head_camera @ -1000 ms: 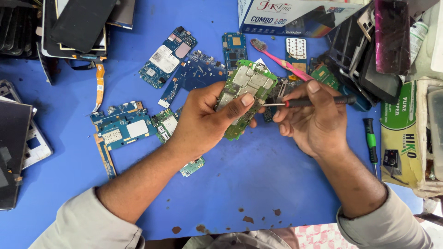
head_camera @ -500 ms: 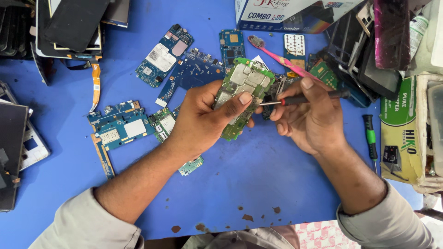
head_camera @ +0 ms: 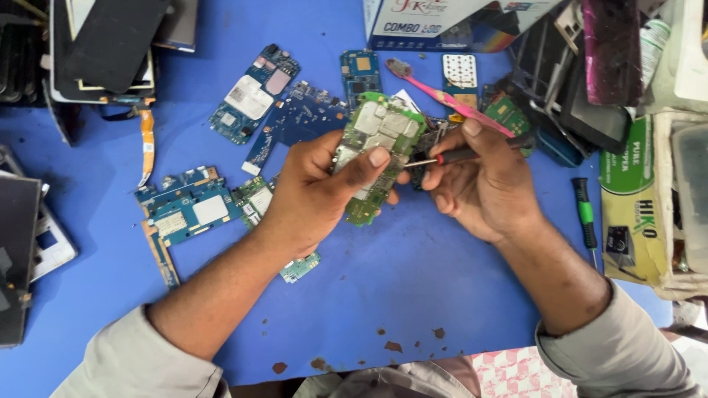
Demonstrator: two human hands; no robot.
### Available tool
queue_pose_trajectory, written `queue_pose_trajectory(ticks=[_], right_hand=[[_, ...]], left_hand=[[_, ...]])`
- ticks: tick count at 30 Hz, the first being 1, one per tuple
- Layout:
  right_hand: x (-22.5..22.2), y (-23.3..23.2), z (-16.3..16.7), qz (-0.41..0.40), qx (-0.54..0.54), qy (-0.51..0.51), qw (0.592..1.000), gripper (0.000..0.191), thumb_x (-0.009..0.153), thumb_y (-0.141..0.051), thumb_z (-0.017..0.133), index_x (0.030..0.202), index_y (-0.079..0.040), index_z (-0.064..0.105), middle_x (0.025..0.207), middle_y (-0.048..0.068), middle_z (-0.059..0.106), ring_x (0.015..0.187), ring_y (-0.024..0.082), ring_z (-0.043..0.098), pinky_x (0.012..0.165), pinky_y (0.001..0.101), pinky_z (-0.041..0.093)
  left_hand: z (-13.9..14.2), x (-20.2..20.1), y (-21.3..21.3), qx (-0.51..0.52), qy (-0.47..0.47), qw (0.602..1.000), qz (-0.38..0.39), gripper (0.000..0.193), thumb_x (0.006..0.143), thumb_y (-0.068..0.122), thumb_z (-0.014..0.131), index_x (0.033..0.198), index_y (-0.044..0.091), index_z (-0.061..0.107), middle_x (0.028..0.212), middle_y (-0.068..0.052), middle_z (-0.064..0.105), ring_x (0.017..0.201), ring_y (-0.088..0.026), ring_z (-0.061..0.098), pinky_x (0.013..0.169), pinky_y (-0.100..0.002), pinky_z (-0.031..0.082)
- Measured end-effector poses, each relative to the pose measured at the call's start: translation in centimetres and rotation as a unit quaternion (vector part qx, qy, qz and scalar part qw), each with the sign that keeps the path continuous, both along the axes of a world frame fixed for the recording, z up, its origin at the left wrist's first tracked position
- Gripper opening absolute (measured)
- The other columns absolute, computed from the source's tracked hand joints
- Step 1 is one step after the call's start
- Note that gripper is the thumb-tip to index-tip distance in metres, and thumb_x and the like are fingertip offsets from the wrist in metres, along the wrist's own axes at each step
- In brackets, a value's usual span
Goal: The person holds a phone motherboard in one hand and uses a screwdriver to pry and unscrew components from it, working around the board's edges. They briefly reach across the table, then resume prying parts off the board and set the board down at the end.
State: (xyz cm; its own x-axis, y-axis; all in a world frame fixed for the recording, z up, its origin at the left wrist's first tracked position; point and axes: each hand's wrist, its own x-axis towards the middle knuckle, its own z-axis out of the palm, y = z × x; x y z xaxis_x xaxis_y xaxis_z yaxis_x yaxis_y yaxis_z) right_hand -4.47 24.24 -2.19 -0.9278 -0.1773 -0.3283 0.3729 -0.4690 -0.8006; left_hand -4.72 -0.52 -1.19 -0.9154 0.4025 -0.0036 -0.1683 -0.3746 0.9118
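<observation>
Resting tilted above the blue table [head_camera: 413, 280], a green circuit board [head_camera: 380, 151] is gripped by the left hand [head_camera: 317, 195], with the thumb pressed across its face and the fingers curled behind. A red-and-black screwdriver [head_camera: 464, 153] is pinched in the closed fingers of the right hand [head_camera: 483, 184], its tip touching the board's right edge. Just behind, a pink toothbrush [head_camera: 442, 96] is seen, and several blue boards [head_camera: 188, 210] are scattered to the left. A green-handled screwdriver [head_camera: 585, 214] lies to the right.

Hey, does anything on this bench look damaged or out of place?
Yes. The blue mat is chipped near its front edge, with brown bare spots. A pink toothbrush lies among the circuit boards, odd beside electronics.
</observation>
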Motion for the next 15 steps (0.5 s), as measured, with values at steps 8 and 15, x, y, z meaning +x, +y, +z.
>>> queue_pose_trajectory(ticks=[8,15], right_hand=[[1.9,0.0,-0.7,-0.021,-0.011,0.089,0.996,0.052,0.106,-0.047,0.06,0.113,0.003,0.066,0.085,0.025,0.072,0.06,0.028,0.067,0.052,0.0385,0.051],[2.4,-0.1,-1.7,-0.024,0.061,0.212,0.975,0.041,0.108,-0.035,0.053,0.126,0.002,0.056,0.11,0.015,0.069,0.082,0.019,0.07,0.061,0.0328,0.051]], left_hand=[[-3.7,1.6,-0.1,-0.161,0.1,0.964,0.186,0.014,0.113,0.006,0.064,0.123,-0.004,0.064,0.111,-0.011,0.071,0.1,-0.019,0.067,0.088,-0.035,0.057],[-15.1,-2.7,8.5,-0.463,0.102,0.88,0.015,0.013,0.113,0.007,0.064,0.122,-0.002,0.064,0.11,-0.01,0.07,0.1,-0.019,0.067,0.089,-0.035,0.057]])
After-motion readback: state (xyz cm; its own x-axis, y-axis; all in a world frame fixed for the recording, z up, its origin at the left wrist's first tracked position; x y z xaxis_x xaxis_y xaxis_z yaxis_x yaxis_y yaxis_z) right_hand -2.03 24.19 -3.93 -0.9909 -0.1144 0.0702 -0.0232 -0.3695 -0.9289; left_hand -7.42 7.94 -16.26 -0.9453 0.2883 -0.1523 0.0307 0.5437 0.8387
